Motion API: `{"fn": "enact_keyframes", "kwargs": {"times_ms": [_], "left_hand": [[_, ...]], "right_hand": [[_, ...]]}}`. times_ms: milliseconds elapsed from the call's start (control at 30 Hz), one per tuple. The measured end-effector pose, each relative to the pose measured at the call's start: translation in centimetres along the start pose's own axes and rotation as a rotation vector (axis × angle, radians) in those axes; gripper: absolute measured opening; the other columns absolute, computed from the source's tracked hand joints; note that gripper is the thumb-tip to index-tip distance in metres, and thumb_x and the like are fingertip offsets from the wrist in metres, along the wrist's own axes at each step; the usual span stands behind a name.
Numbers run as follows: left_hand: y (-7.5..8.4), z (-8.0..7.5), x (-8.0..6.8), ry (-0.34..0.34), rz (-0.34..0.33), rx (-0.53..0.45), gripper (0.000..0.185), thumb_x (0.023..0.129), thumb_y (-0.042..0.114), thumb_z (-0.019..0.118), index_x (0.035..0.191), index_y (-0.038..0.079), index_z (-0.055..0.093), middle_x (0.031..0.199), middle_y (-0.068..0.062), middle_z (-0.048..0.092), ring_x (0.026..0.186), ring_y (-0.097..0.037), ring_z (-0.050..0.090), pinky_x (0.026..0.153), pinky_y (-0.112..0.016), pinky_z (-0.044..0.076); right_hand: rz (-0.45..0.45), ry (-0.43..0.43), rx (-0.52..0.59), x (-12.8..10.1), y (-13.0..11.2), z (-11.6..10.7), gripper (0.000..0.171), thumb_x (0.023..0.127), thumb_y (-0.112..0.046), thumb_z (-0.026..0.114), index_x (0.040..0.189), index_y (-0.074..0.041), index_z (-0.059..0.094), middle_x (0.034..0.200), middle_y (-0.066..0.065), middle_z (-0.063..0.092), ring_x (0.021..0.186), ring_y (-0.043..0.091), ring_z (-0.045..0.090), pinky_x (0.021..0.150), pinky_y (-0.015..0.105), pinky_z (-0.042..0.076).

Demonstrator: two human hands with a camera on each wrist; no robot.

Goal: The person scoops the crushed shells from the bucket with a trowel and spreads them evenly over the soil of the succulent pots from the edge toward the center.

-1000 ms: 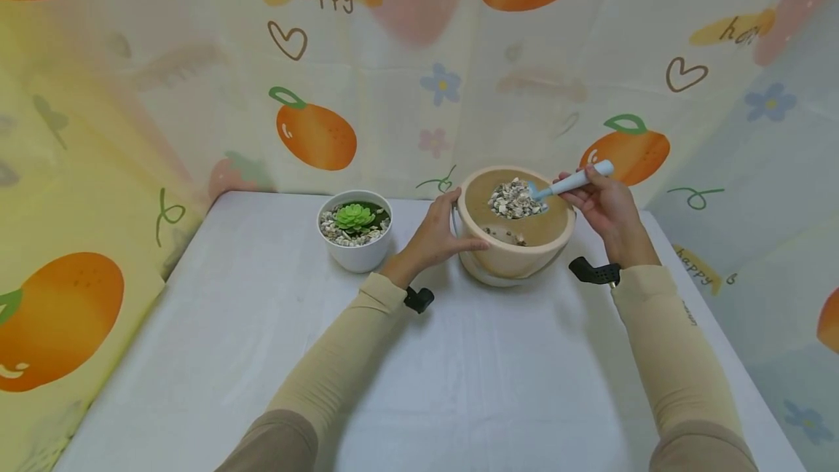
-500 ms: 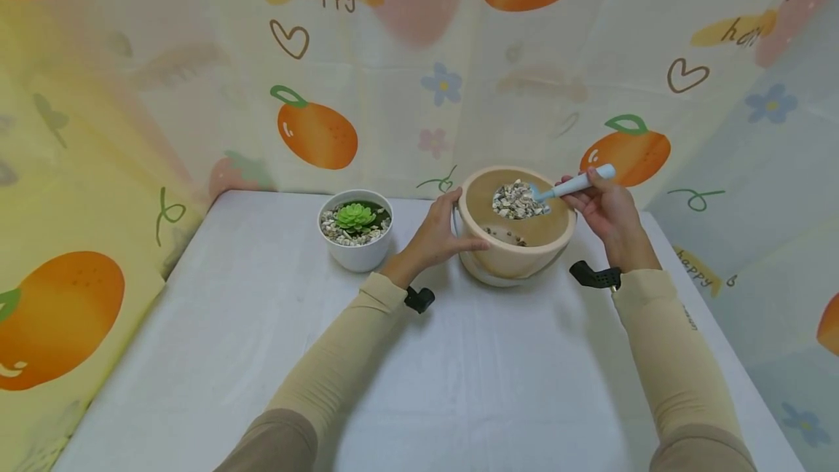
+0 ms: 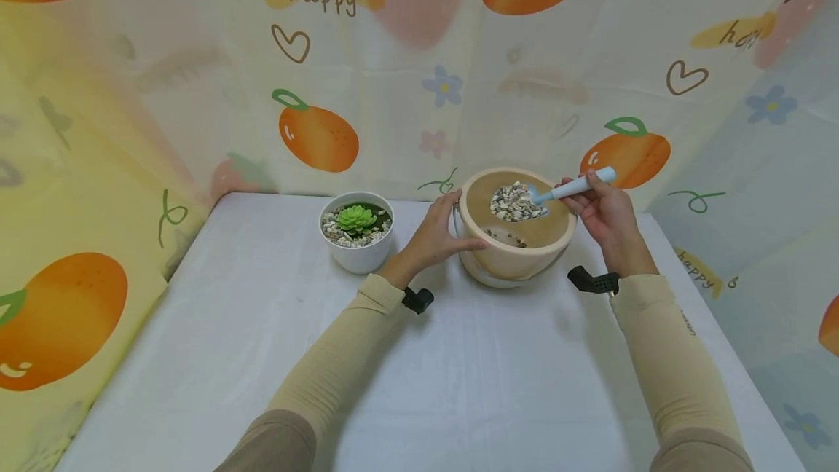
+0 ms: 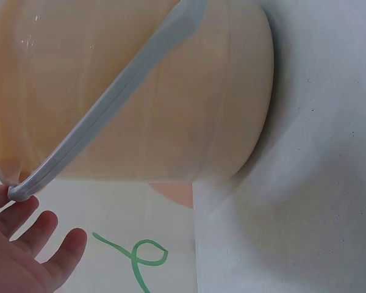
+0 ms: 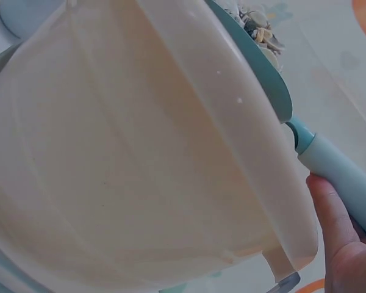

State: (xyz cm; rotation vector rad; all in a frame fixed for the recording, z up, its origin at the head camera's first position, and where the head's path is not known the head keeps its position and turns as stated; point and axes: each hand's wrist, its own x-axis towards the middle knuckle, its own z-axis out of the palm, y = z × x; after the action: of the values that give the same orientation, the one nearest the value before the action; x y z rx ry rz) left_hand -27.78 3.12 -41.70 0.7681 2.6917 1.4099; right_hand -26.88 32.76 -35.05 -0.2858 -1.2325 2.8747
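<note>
My right hand (image 3: 609,221) grips the pale blue handle of a small hand trowel (image 3: 577,186) above the right side of a peach-coloured bucket (image 3: 514,261). Its blade carries a heap of mixed gravel (image 3: 516,202), level with the bucket's opening. A few loose stones (image 3: 507,237) lie inside the bucket. In the right wrist view the teal blade (image 5: 274,91) shows just beyond the rim. My left hand (image 3: 435,235) holds the bucket at its left side, thumb along the front. The left wrist view shows those fingers by the end of the grey bail handle (image 4: 110,110), which hangs down.
Left of the bucket stands a white pot (image 3: 357,257) holding a green succulent, with gravel around it. Both stand near the back edge of a table with a white cloth (image 3: 459,384). A fruit-printed curtain (image 3: 393,93) rises behind and at both sides.
The trowel with its gravel has shifted very slightly to the right over the bucket and then stayed nearly still. The left hand, bucket and pot keep their places.
</note>
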Motion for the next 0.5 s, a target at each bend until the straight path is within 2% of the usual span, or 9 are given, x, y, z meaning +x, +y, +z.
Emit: {"fn": "enact_keyframes", "kwargs": {"times_ms": [267, 500], "left_hand": [[-0.05, -0.09, -0.06, 0.001, -0.030, -0.011, 0.103, 0.073, 0.044, 0.084, 0.153, 0.014, 0.026, 0.158, -0.012, 0.029, 0.148, -0.029, 0.024, 0.118, -0.049, 0.028], [0.15, -0.30, -0.23, 0.006, -0.035, -0.033, 0.099, 0.074, 0.040, 0.084, 0.152, 0.014, 0.030, 0.156, -0.012, 0.031, 0.146, -0.029, 0.027, 0.118, -0.050, 0.029]], "right_hand": [[-0.019, -0.013, 0.002, -0.14, 0.15, 0.11, 0.014, 0.098, -0.014, 0.055, 0.103, -0.001, 0.054, 0.090, 0.018, 0.072, 0.085, 0.028, 0.074, 0.076, 0.040, 0.059], [-0.022, -0.006, 0.042, -0.31, 0.39, 0.18, 0.015, 0.095, -0.013, 0.059, 0.102, 0.000, 0.054, 0.088, 0.019, 0.072, 0.085, 0.030, 0.074, 0.076, 0.042, 0.058]]}}
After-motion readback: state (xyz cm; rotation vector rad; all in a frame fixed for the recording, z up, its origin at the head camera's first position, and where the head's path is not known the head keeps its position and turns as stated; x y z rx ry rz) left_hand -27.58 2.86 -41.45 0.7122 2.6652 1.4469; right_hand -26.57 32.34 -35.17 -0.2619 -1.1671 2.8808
